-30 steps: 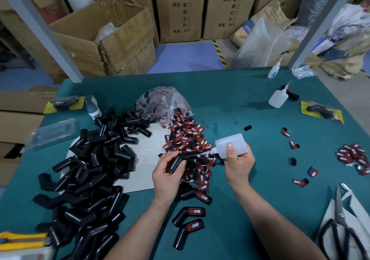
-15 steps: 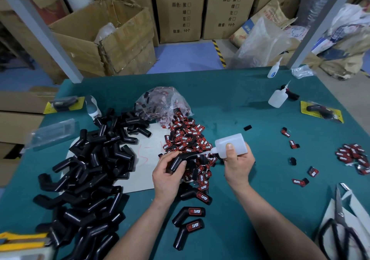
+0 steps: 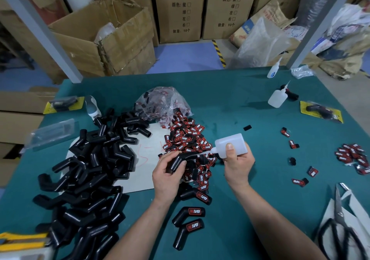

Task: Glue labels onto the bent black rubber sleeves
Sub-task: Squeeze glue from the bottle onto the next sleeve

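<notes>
My left hand [image 3: 167, 176] grips a bent black rubber sleeve [image 3: 181, 159] above the green table [image 3: 230, 107]. My right hand [image 3: 237, 163] holds a white glue bottle [image 3: 230, 144] tipped left, its nozzle touching the sleeve's upper arm. A heap of red-and-black labels [image 3: 188, 137] lies just behind the hands. Three labelled sleeves [image 3: 189, 213] lie near my wrists. A big pile of unlabelled black sleeves [image 3: 90, 169] covers the left of the table.
A plastic bag of labels [image 3: 162, 103] sits behind the heap. Two more glue bottles [image 3: 277, 98] stand at the far right, with scattered labels [image 3: 352, 157] and scissors [image 3: 338, 225] at the right edge. Cardboard boxes [image 3: 100, 39] stand beyond the table.
</notes>
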Available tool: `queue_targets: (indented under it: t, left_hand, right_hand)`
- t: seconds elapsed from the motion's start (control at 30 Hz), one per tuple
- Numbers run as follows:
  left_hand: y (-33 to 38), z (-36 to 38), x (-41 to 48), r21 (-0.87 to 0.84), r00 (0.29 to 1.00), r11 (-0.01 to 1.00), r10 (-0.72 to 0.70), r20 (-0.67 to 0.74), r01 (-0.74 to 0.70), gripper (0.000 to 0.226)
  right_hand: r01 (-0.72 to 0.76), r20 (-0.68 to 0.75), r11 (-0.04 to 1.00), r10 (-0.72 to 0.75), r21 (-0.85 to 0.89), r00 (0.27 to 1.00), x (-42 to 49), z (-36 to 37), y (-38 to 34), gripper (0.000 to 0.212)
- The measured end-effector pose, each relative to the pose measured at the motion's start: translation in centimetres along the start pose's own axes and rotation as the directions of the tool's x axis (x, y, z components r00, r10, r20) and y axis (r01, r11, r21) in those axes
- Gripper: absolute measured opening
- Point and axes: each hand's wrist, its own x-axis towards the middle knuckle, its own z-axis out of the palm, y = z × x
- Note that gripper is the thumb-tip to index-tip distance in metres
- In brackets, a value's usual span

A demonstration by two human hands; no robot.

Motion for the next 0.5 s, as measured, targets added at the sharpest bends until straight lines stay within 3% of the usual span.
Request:
queue_targets:
  t: [0.5]
  left_hand:
    - [-0.14,-0.03,-0.03,0.01,1.0,1.0,0.02,0.016,-0.02,0.048]
  right_hand:
    - [0.0,-0.01,1.0,0.0,0.004,1.0,0.3,-0.09,0.01,0.028]
